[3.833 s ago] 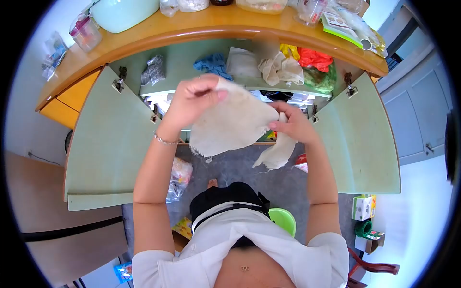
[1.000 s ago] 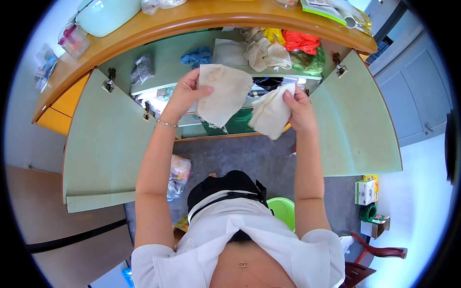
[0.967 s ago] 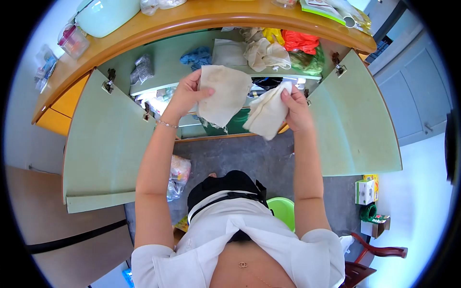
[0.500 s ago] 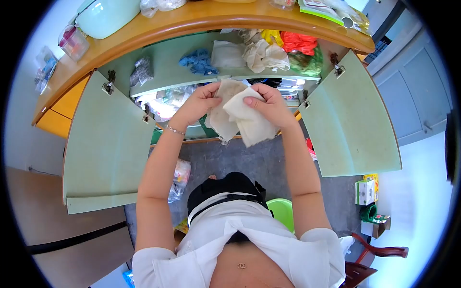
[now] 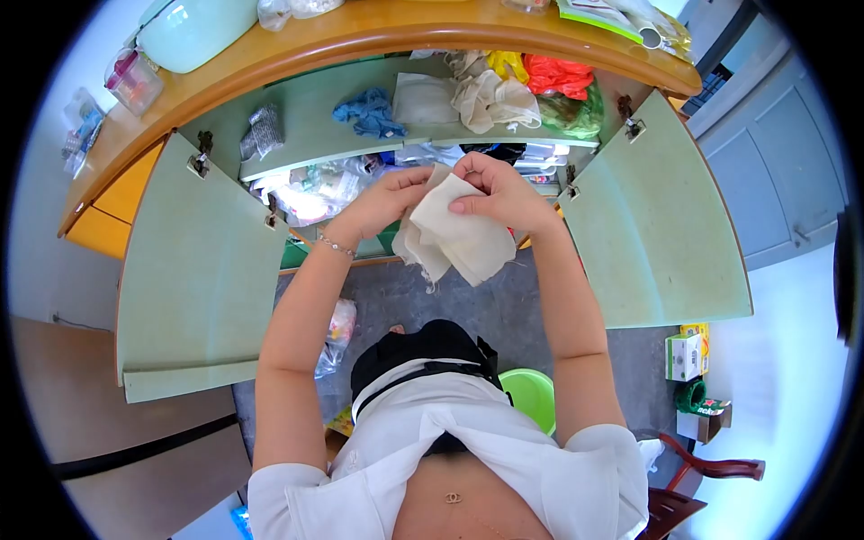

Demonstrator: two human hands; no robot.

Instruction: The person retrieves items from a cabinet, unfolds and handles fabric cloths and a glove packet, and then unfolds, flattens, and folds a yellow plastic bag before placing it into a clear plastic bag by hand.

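Between my two hands hangs an off-white cloth [image 5: 463, 236] with a frayed lower edge, folded over on itself. My left hand [image 5: 382, 202] pinches its upper left part, the fingertips partly hidden behind the fabric. My right hand [image 5: 504, 193] grips the upper right part, thumb on the front and fingers curled behind. Beyond the hands, a cabinet shelf [image 5: 315, 148] carries a blue crumpled cloth [image 5: 371, 112], a flat white cloth [image 5: 425, 99] and a bunched cream cloth [image 5: 495, 101].
Open cabinet doors stand at left [image 5: 198, 279] and right [image 5: 652, 220]. Red [image 5: 558, 76] and green plastic bags [image 5: 574, 115] lie on the shelf's right end. Below it is a cluttered lower compartment. A green basin [image 5: 529, 398] and a filled plastic bag [image 5: 337, 333] are on the floor.
My hands have come closer together, and the cloth is folded over more, its left part now largely behind the front layer. The left hand has moved right and slightly down.
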